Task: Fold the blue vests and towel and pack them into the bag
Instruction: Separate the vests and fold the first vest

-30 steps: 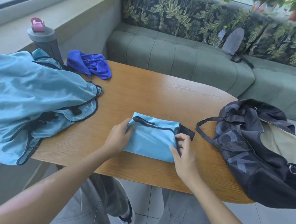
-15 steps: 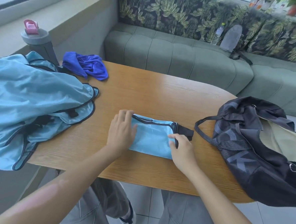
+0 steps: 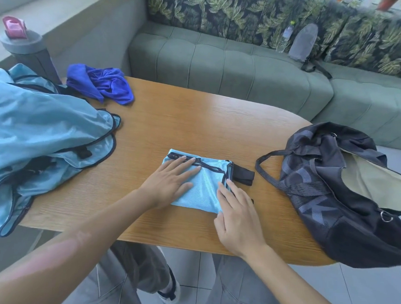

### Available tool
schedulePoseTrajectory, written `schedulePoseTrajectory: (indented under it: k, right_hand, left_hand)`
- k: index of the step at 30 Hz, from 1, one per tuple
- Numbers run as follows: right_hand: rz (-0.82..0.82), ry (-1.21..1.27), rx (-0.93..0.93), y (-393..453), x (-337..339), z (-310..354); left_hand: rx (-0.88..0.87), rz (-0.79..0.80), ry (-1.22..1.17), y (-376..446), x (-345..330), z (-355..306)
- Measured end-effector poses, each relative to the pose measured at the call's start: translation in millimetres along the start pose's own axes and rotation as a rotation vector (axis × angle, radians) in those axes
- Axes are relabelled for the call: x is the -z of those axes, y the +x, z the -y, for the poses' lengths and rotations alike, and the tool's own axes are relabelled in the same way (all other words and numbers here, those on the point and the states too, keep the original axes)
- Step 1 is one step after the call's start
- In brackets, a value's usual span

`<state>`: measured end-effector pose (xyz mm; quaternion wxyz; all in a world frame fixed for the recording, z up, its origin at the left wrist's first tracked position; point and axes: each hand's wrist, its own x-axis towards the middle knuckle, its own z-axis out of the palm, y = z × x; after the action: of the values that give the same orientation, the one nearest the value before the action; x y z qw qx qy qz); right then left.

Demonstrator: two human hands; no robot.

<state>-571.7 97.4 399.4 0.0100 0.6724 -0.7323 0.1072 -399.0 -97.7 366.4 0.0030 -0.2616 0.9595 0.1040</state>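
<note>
Light blue mesh with black piping, the folded vest [image 3: 204,187] lies as a compact rectangle near the front middle of the wooden table [image 3: 197,118], a black strap tab jutting from its right edge; the left hand [image 3: 169,180] lies flat on its left half, fingers straight and spread, pressing the fabric down; the right hand [image 3: 238,215] rests on the vest's right edge with fingers extended and slightly apart, gripping nothing. To the right, apart from the vest, the dark bag [image 3: 333,195] slumps soft and shapeless on the table's end, its mouth gaping to show a pale lining, one strap looping toward the vest. At the left a heap of glossy light blue vests [image 3: 38,137] with black trim spills over the table edge; behind it the deep blue towel [image 3: 105,85] sits crumpled, plush in texture; a grey bottle [image 3: 29,52] with a pink lid stands just beyond. A tufted green sofa [image 3: 223,68] runs behind the table.
</note>
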Motion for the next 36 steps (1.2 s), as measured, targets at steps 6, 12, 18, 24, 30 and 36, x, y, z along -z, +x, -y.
schedulePoseTrajectory:
  k: [6,12,18,24,30,36]
  right_hand:
    - [-0.023,-0.215,0.118,-8.3,-12.3,-11.2]
    - [-0.007,-0.406,0.037,17.5,-23.2,-5.3]
    - [0.035,-0.539,0.055,11.1,-21.6,-27.3]
    - [-0.082,-0.546,0.178,13.2,-18.5,-41.8]
    - [-0.216,-0.405,0.192,34.6,-13.6,-47.6]
    - [-0.237,-0.393,0.147,38.3,-29.8,-47.7]
  left_hand:
    - [0.068,-0.012,0.033,1.7,-4.4,-0.3]
    - [0.097,-0.003,0.054,0.6,-5.7,-0.9]
    - [0.120,0.016,0.055,0.7,-5.0,0.0]
    - [0.119,0.028,0.067,0.9,-4.4,0.2]
    - [0.133,0.029,0.073,0.9,-3.8,-0.6]
    - [0.133,0.029,0.059,0.7,-2.7,-1.7]
